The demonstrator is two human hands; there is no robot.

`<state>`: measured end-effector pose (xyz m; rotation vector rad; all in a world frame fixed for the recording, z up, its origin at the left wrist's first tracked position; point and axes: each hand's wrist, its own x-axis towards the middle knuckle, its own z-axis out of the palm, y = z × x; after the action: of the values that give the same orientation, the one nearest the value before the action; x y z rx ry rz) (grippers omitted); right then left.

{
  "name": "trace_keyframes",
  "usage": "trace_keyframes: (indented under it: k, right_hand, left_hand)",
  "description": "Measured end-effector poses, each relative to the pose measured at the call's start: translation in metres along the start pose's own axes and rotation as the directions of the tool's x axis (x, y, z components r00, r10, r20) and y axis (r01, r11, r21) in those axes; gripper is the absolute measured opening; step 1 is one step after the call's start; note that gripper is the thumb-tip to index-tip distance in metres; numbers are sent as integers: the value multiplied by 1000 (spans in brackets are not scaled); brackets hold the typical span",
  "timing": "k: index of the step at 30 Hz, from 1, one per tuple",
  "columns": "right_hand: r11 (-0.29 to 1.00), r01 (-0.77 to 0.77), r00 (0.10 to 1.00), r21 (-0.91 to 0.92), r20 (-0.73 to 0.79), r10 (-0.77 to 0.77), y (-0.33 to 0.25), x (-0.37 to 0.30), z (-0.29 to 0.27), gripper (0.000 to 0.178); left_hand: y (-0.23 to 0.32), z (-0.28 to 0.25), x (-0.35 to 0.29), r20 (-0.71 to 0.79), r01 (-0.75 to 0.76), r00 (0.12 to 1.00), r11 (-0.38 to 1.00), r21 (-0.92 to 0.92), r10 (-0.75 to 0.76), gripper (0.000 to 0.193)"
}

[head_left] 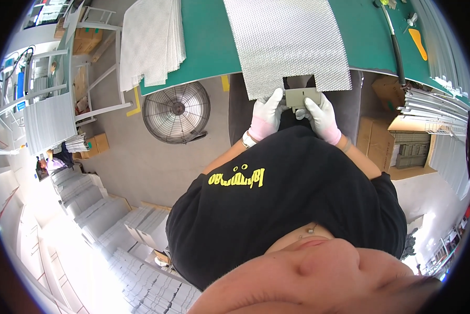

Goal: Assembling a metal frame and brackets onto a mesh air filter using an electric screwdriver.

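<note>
Both hands wear white gloves with pink cuffs. A small grey-green rectangular part [302, 97], perhaps a plastic plate with a slot, is held between them at the notched near edge of a silvery mesh sheet [290, 42]. My left hand [268, 111] is closed on its left end, thumb pointing up alongside it. My right hand [321, 115] grips the right end, with the thumb lying across its face. Some fingers of both hands are hidden behind the part. The mesh sheet lies on a green tabletop [209, 36] and overhangs its near edge. Whether the part touches the mesh I cannot tell.
More mesh sheets [151, 39] are stacked on the table's left. A black-handled tool [397, 55] and an orange scraper-like tool [417, 44] lie on the right. A round fan [176, 112] stands left below, and an open carton [379, 141] of grey parts sits at right.
</note>
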<state>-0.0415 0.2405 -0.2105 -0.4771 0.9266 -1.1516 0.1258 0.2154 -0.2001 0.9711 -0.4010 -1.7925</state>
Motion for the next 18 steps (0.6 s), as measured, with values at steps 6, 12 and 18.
trace_keyframes:
  k: [6,12,18]
  right_hand:
    - [975,69,997,-212,-28,-76,-7,0,5,26]
    - [969,19,1000,-246,19,-14,-12,9,-2,25]
    - [948,37,999,-316,-16,-44,-12,7,0,22]
  left_hand:
    - [1,-6,0,-83,101,992,992,72,-95,22]
    - [-7,-11,3,-112,83,991,995,52,-77,21]
    - [-3,-10,4,-136,79,989,992,97,-65,20]
